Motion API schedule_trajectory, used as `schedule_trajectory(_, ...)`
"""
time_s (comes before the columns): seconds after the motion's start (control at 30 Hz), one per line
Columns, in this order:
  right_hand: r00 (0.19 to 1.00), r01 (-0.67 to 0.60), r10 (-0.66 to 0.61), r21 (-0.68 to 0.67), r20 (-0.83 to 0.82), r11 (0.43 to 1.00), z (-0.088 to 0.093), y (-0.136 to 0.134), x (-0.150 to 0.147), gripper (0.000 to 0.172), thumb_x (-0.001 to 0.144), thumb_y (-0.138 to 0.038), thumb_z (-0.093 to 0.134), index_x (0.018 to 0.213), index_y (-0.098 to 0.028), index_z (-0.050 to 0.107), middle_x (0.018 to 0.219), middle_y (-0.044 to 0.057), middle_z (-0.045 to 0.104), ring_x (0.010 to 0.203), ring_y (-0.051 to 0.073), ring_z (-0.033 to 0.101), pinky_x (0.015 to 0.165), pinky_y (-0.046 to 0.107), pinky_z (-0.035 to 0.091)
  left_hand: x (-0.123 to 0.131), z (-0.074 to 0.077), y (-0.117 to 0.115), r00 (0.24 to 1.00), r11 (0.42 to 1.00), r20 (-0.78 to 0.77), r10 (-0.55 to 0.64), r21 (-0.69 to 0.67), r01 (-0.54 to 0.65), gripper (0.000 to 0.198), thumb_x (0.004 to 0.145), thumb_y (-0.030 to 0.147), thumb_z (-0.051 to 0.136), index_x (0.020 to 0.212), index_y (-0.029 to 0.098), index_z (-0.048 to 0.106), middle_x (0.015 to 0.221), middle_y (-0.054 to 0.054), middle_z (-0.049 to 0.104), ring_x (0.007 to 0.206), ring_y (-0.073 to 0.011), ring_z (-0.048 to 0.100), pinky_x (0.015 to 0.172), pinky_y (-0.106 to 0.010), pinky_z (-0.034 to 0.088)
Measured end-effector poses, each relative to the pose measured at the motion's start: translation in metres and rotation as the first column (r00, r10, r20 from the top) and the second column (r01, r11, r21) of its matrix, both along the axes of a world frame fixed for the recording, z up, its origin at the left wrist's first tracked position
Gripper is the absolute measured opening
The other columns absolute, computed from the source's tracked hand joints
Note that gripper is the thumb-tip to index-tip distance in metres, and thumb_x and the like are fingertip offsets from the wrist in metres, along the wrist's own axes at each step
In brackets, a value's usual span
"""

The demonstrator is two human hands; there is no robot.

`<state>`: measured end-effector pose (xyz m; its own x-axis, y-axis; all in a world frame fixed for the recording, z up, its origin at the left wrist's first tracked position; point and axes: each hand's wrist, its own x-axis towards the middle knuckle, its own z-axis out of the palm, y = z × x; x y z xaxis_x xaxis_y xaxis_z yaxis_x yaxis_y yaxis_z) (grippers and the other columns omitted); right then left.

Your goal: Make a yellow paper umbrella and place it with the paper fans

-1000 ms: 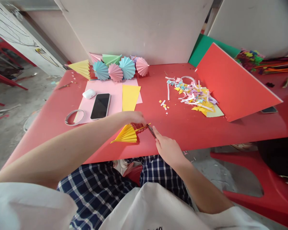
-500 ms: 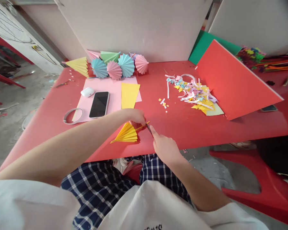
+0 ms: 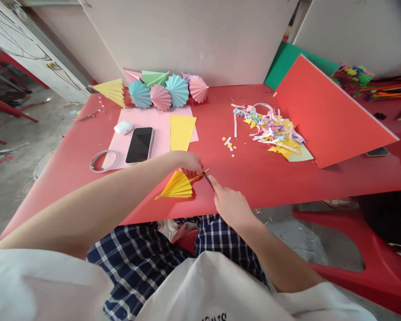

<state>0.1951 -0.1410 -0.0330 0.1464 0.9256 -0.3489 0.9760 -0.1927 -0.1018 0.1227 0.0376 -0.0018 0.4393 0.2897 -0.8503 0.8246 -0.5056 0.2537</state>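
A folded yellow paper fan [image 3: 176,187] lies near the front edge of the red table [image 3: 254,174]. My left hand [image 3: 186,161] is closed, pinching the fan at its narrow end. My right hand [image 3: 230,204] is closed on a small dark tool [image 3: 207,178], scissors by the look of it, whose tip meets the fan's thin yellow end. Beyond my left hand lie a yellow paper sheet [image 3: 181,131] and a pink sheet [image 3: 145,133].
On the pink sheet rest a phone [image 3: 139,145] and a white earbud case [image 3: 123,128]; a tape ring [image 3: 103,160] lies beside them. Several finished paper fans [image 3: 160,91] line the back. Paper scraps [image 3: 270,131] are heaped at centre right, by a leaning red board [image 3: 324,111].
Both hands have stayed at the fan's narrow end; my right hand has edged slightly closer to it. The view has shifted a little.
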Motion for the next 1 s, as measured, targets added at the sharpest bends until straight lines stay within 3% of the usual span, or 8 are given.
schedule_trajectory(0.57,0.994,-0.062,0.063,-0.011,0.085,0.998,0.000,0.002,-0.001,0.060,0.088,-0.021,0.031,0.143,-0.025,0.006,0.079,0.008,0.063,0.063,0.018,0.062,0.059,0.028,0.046,-0.005,0.001,-0.009,0.992,0.995,0.083,0.092,0.041,-0.096,0.028,0.065,0.032,0.052,0.081,0.013,0.065,0.082,-0.012,0.068,0.069,-0.0196,0.064,0.062,-0.024,0.049)
schedule_trajectory(1.0,0.993,-0.063,0.067,-0.040,0.097,0.997,0.000,-0.004,-0.001,0.062,0.087,-0.020,0.032,0.143,-0.026,0.005,0.079,0.008,0.062,0.063,0.016,0.062,0.059,0.026,0.045,-0.004,0.009,-0.016,0.993,0.994,0.113,0.029,0.102,-0.040,0.019,0.064,0.028,0.053,0.070,0.014,0.064,0.070,-0.009,0.066,0.064,-0.0181,0.061,0.058,-0.023,0.047)
